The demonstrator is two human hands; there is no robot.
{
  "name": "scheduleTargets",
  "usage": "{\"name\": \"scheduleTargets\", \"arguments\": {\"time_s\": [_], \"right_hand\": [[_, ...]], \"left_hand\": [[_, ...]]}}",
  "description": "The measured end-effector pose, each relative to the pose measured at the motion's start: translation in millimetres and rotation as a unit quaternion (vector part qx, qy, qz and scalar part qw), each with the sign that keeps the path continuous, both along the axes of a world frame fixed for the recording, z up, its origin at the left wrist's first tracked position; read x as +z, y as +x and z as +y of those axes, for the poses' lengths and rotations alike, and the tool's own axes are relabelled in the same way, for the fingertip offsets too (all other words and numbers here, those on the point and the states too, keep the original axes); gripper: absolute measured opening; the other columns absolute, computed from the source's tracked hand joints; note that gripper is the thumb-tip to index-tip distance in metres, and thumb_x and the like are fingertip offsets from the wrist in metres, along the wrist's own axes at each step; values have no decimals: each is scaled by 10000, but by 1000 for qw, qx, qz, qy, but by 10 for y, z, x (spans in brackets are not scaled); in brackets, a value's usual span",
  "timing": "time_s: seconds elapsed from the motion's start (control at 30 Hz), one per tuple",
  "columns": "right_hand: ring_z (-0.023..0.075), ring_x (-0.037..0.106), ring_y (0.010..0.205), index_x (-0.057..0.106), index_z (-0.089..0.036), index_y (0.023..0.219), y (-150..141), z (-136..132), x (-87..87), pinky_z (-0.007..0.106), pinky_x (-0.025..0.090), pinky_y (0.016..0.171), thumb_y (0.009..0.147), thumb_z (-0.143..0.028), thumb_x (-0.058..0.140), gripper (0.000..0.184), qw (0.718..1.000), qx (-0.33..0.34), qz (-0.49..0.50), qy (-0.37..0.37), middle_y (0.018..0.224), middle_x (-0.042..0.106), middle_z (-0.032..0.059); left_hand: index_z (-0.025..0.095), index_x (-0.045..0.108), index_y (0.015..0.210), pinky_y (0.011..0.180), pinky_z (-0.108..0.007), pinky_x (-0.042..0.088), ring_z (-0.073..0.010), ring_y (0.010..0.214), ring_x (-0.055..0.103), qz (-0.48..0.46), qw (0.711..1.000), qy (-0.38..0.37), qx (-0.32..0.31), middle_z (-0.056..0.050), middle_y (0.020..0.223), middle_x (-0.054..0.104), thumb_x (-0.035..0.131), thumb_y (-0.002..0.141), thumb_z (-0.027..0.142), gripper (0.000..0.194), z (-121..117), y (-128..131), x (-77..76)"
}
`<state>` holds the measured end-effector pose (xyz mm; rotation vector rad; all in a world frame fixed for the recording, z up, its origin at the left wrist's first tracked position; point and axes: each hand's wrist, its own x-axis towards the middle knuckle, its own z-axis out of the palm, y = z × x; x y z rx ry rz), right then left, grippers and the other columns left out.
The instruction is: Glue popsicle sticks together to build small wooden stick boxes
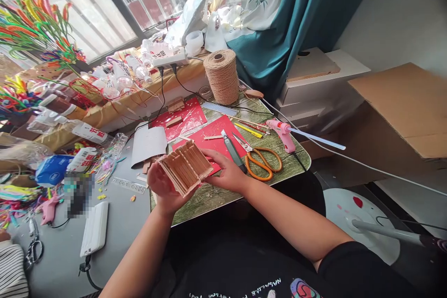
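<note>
Between my hands is a small open box made of brown wooden strips (pixel 186 167), tilted so that its ribbed inside faces me. My left hand (pixel 167 193) cups it from below and the left, fingers wrapped behind it. From the right, my right hand (pixel 226 172) grips its edge with thumb and fingers. Just beyond lie red sheets (pixel 197 137) strewn with wood bits, a utility knife (pixel 232 151) with a dark green handle, and scissors (pixel 261 160) with orange handles. A yellow pen (pixel 248 130) lies behind the scissors.
A pink glue gun (pixel 282 134) with a long glue stick rests at the table's right edge, its cord trailing. A twine spool (pixel 221 77) stands at the back. Left are a white power strip (pixel 95 229), another pink glue gun (pixel 49 209) and a striped sleeve (pixel 13 270).
</note>
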<state>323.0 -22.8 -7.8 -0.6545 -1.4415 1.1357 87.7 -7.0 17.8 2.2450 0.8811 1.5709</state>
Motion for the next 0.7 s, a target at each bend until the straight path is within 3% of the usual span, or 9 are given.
{"name": "scheduleTargets", "arguments": {"time_s": [0.17, 0.33, 0.47, 0.57, 0.7], "right_hand": [[281, 570, 1433, 518, -376, 1547, -18, 17, -49, 503, 481, 1209, 901, -310, 761, 694, 998, 37, 55, -14, 1621, 523, 43], [258, 640, 1323, 627, -311, 1427, -39, 71, -123, 513, 518, 1156, 969, -326, 630, 458, 976, 72, 167, -117, 1463, 652, 70], [260, 648, 1273, 606, -280, 1442, -65, 94, -185, 484, 551, 1096, 910, -403, 760, 568, 967, 82, 164, -180, 1380, 686, 101], [250, 644, 1220, 609, -285, 1434, -79, 97, -218, 442, 588, 1021, 857, -398, 822, 626, 973, 51, 143, -172, 1399, 647, 105], [227, 631, 1168, 622, -297, 1404, -53, 96, -195, 418, 595, 999, 880, -343, 768, 546, 987, -18, 105, -118, 1445, 570, 94]], "left_hand": [[422, 209, 1646, 1184, -554, 469, -334, 1427, 518, 28, 999, 19, 1, -112, 1553, 444, 1043, 501, 421, 1417, 45, -119, 51], [407, 193, 1654, 1194, -567, 468, -354, 1461, 505, 41, 998, -21, -43, -122, 1579, 447, 1040, 500, 488, 1434, 71, -229, 60], [396, 217, 1654, 1210, -566, 466, -371, 1465, 512, 61, 995, -36, -66, -129, 1595, 443, 1033, 487, 549, 1433, 74, -270, 9], [377, 237, 1653, 1204, -585, 469, -393, 1463, 507, 60, 995, -42, -70, -146, 1589, 444, 1045, 462, 532, 1447, 79, -255, -14], [397, 290, 1634, 1158, -607, 504, -406, 1411, 556, 52, 994, -82, -46, -164, 1536, 482, 1069, 439, 420, 1427, 89, -226, -42]]}}
